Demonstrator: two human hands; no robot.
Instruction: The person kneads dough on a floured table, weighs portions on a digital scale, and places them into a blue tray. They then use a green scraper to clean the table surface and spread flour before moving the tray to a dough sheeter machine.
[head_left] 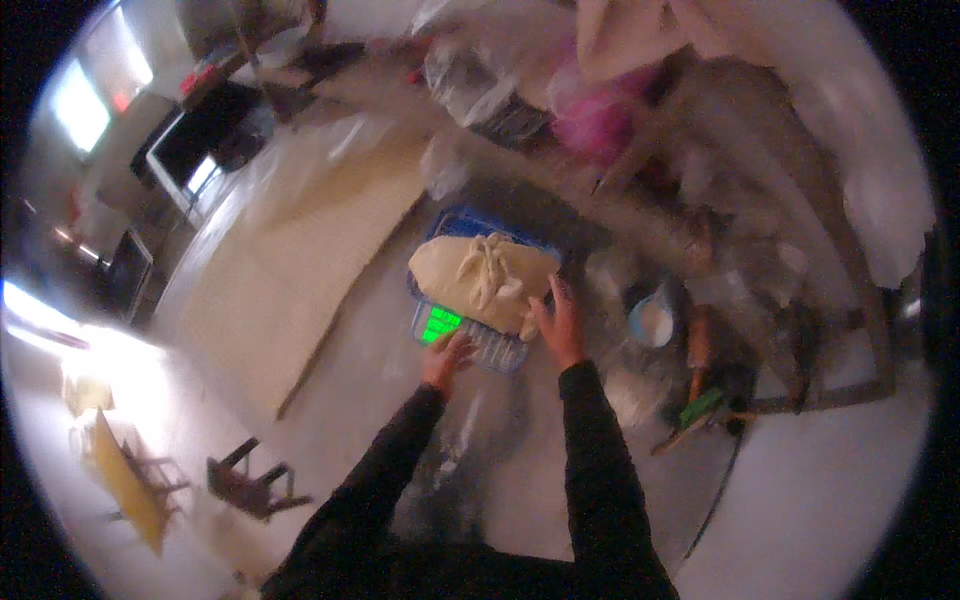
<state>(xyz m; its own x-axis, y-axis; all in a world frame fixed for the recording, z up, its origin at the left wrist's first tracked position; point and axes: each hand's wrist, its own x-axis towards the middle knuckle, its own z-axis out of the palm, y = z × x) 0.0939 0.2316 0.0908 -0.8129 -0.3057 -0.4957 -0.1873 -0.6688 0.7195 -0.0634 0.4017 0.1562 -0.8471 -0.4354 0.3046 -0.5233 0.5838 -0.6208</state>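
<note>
Here both dark-sleeved forearms reach forward from the lower edge. The left hand point(447, 358) rests, fingers loosely curled, on the near edge of a blue scale point(470, 335) beside its green lit display point(440, 324); whether it grips anything I cannot tell. The right hand point(560, 322) lies open, fingers spread, against the right side of a tied cream sack point(482, 277) sitting on the scale. Bare floor point(340, 400) lies open to the left; clutter crowds the right.
</note>
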